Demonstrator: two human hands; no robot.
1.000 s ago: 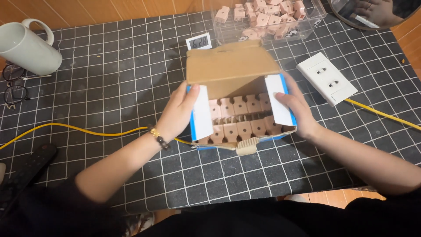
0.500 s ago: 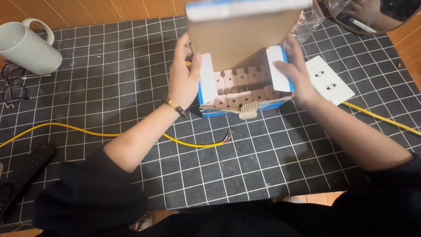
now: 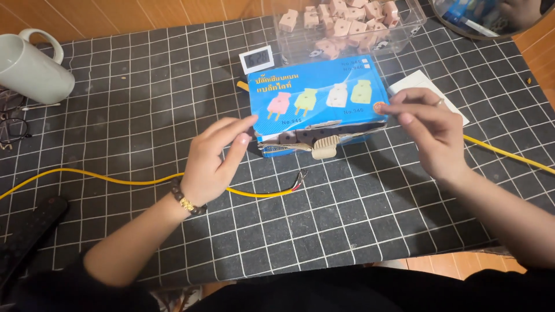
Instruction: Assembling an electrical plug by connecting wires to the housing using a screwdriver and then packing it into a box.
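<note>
A blue cardboard box [image 3: 318, 101] with pictures of coloured plugs on its lid lies on the black gridded mat, lid down. A beige plug [image 3: 325, 145] sticks out of its front gap. My left hand [image 3: 217, 159] hovers at the box's left front corner, fingers spread and holding nothing. My right hand [image 3: 430, 136] is at the box's right edge, fingertips touching the lid's corner. A yellow cable [image 3: 115, 182] with a stripped end runs under my left hand.
A clear plastic bin [image 3: 347, 26] of pinkish plugs stands behind the box, with a small digital display [image 3: 256, 58] next to it. A white mug [image 3: 32, 66] and glasses [image 3: 11, 121] are at far left. A white socket plate [image 3: 428, 86] peeks out behind my right hand.
The box's lid, raised before, has come down shut over the plugs. Both hands have moved off the side flaps to the box's front corners.
</note>
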